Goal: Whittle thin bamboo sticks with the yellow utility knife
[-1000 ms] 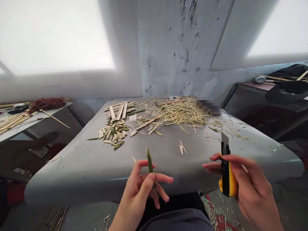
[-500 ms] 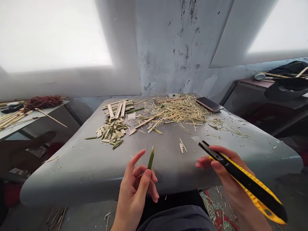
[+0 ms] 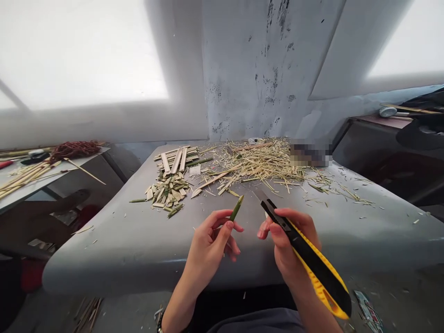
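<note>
Between the thumb and fingers of my left hand (image 3: 212, 243) is a short green bamboo piece (image 3: 237, 208), its pointed tip upward. My right hand (image 3: 293, 236) grips a yellow and black utility knife (image 3: 312, 259); the blade sticks out toward the upper left, a short gap from the bamboo piece. Both hands are above the front part of the grey table (image 3: 138, 245). Beyond them lie a heap of small cut bamboo pieces (image 3: 168, 190), a stack of flat bamboo strips (image 3: 175, 159) and a wide pile of thin shavings (image 3: 267, 162).
A blurred-out patch (image 3: 311, 155) covers something at the table's back right. On the left, a side table (image 3: 65, 173) carries sticks and a reddish-brown tangled bundle (image 3: 74, 150). Another cluttered table (image 3: 381, 121) stands at the right. More sticks (image 3: 88, 314) lie on the floor.
My right hand has moved left with the knife, bringing the blade closer to the bamboo piece. My left hand has shifted slightly right, and the piece now leans more to the right.
</note>
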Action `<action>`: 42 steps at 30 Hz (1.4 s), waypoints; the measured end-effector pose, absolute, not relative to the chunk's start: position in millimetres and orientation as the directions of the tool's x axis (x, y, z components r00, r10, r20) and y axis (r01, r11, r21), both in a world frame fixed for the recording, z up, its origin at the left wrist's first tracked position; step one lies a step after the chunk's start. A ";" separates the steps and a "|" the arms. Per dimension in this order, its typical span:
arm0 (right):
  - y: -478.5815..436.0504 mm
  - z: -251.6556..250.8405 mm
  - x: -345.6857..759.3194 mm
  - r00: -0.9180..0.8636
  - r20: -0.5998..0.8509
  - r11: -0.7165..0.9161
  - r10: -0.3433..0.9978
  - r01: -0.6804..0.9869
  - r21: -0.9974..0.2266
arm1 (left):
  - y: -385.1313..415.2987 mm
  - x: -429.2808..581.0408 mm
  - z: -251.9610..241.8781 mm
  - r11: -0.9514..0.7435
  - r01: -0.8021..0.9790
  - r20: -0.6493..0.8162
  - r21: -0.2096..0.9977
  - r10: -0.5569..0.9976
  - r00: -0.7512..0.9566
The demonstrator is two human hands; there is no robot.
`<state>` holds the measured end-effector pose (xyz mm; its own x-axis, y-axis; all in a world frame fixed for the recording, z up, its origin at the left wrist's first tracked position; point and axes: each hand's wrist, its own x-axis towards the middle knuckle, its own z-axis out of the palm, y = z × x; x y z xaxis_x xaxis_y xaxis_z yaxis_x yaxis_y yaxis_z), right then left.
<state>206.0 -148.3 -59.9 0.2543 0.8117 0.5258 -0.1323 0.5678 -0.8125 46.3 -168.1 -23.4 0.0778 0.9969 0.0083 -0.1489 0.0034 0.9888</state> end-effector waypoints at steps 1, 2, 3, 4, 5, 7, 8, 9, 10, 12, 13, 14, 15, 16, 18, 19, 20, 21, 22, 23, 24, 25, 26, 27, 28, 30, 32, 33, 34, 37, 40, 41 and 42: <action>-148.6 -61.4 206.5 0.260 0.523 0.564 0.812 -0.119 -0.817 | -169.1 45.7 -24.4 -0.004 -0.151 0.015 0.989 0.997 0.074; -149.0 -62.4 207.7 0.264 0.519 0.559 0.813 -0.107 -0.822 | -170.1 45.4 -25.0 -0.009 -0.151 0.020 0.989 0.997 0.072; -149.6 -62.8 208.8 0.261 0.514 0.551 0.817 -0.096 -0.829 | -170.9 45.2 -25.3 -0.011 -0.150 0.022 0.989 0.997 0.073; -150.7 -62.5 209.8 0.256 0.510 0.544 0.821 -0.084 -0.835 | -171.6 45.3 -25.2 -0.012 -0.149 0.023 0.989 0.997 0.075; -152.1 -61.5 210.2 0.246 0.511 0.541 0.824 -0.068 -0.838 | -172.0 45.5 -25.0 -0.012 -0.148 0.024 0.989 0.997 0.077; -155.6 -58.2 209.8 0.224 0.520 0.539 0.824 -0.027 -0.842 | -172.4 46.3 -24.4 -0.017 -0.151 0.030 0.988 0.996 0.081; -157.3 -56.3 209.2 0.215 0.525 0.539 0.824 -0.009 -0.842 | -172.5 46.8 -24.3 -0.019 -0.153 0.032 0.988 0.996 0.083; -158.9 -54.6 208.4 0.212 0.529 0.541 0.822 0.004 -0.841 | -172.7 47.2 -24.3 -0.023 -0.155 0.037 0.988 0.996 0.083; -160.1 -53.3 207.7 0.212 0.534 0.544 0.819 0.011 -0.839 | -173.0 47.7 -24.6 -0.028 -0.156 0.041 0.987 0.996 0.080; -161.4 -52.3 206.8 0.212 0.546 0.555 0.811 0.015 -0.831 | -173.8 48.4 -25.6 -0.038 -0.152 0.048 0.988 0.997 0.065; -161.6 -52.6 206.5 0.210 0.552 0.562 0.807 0.016 -0.827 | -174.3 48.6 -26.2 -0.041 -0.150 0.050 0.988 0.997 0.057; -161.7 -53.4 206.5 0.209 0.556 0.565 0.804 0.020 -0.825 | -174.8 48.8 -26.7 -0.044 -0.148 0.052 0.988 0.997 0.050; -161.8 -54.6 206.5 0.208 0.556 0.563 0.805 0.025 -0.826 | -175.2 48.9 -27.2 -0.046 -0.147 0.053 0.988 0.998 0.044; -162.0 -56.0 206.6 0.209 0.552 0.559 0.807 0.029 -0.829 | -175.5 49.0 -27.5 -0.047 -0.146 0.053 0.988 0.998 0.040; -162.7 -58.7 206.9 0.211 0.545 0.552 0.811 0.027 -0.833 | -175.7 49.1 -27.6 -0.051 -0.149 0.057 0.988 0.998 0.037; -163.1 -59.7 207.0 0.213 0.545 0.554 0.811 0.022 -0.832 | -175.6 49.2 -27.4 -0.052 -0.149 0.058 0.987 0.998 0.035; -163.5 -60.4 207.0 0.215 0.550 0.560 0.807 0.017 -0.828 | -175.4 49.4 -27.3 -0.053 -0.149 0.059 0.987 0.998 0.034; -163.8 -60.8 207.0 0.217 0.557 0.568 0.802 0.013 -0.823 | -175.1 49.6 -27.2 -0.055 -0.147 0.060 0.988 0.998 0.032; -163.9 -60.9 206.8 0.219 0.562 0.574 0.797 0.012 -0.819 | -174.9 49.8 -27.2 -0.056 -0.142 0.060 0.988 0.998 0.029; -163.9 -60.8 206.6 0.219 0.565 0.577 0.795 0.014 -0.817 | -174.8 50.2 -27.4 -0.057 -0.135 0.061 0.989 0.998 0.024; -163.6 -60.5 206.4 0.218 0.566 0.577 0.795 0.017 -0.817 | -174.8 50.5 -27.9 -0.061 -0.127 0.064 0.990 0.998 0.020; -163.2 -60.2 206.1 0.216 0.566 0.576 0.795 0.022 -0.817 | -174.9 50.9 -28.6 -0.067 -0.118 0.070 0.991 0.997 0.017; -162.7 -59.9 205.7 0.215 0.566 0.574 0.796 0.028 -0.818 | -175.1 51.2 -29.4 -0.076 -0.111 0.078 0.991 0.997 0.014; -162.2 -59.8 205.4 0.216 0.568 0.575 0.794 0.036 -0.817 | -175.5 51.6 -30.4 -0.086 -0.102 0.088 0.991 0.996 0.010; -161.8 -59.8 205.2 0.216 0.575 0.581 0.789 0.042 -0.813 | -175.9 51.9 -31.5 -0.098 -0.091 0.099 0.991 0.995 0.008; -161.2 -60.1 204.8 0.211 0.591 0.597 0.778 0.044 -0.801 | -176.9 52.3 -33.5 -0.122 -0.066 0.122 0.990 0.993 0.004; -160.9 -60.4 204.9 0.207 0.595 0.602 0.776 0.035 -0.798 | -177.7 52.7 -35.5 -0.140 -0.041 0.141 0.989 0.990 0.002; -160.8 -60.5 205.0 0.208 0.590 0.598 0.780 0.030 -0.801 | -178.0 52.8 -36.5 -0.147 -0.028 0.148 0.989 0.989 0.002; -160.7 -60.5 205.3 0.212 0.583 0.591 0.785 0.029 -0.806 | -178.2 52.9 -37.4 -0.154 -0.017 0.154 0.988 0.988 0.001; -159.9 -59.5 206.3 0.210 0.572 0.577 0.793 0.041 -0.816 | -178.3 53.0 -40.2 -0.178 0.023 0.178 0.984 0.984 -0.004; -159.7 -57.6 206.2 0.199 0.582 0.586 0.788 0.046 -0.809 | -177.9 53.0 -42.5 -0.206 0.053 0.207 0.977 0.978 -0.013; -160.1 -56.8 205.7 0.192 0.583 0.587 0.789 0.044 -0.808 | -177.8 53.1 -43.0 -0.213 0.060 0.214 0.975 0.977 -0.019; -160.7 -55.9 205.1 0.187 0.581 0.585 0.792 0.042 -0.810 | -177.6 53.1 -43.4 -0.217 0.065 0.219 0.974 0.976 -0.025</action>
<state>205.1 -160.7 -55.9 0.1874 0.7918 0.5813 0.0417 0.5849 -0.8100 53.1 -177.6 -43.4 -0.0249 0.9755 0.2185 0.0647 -0.2166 0.9741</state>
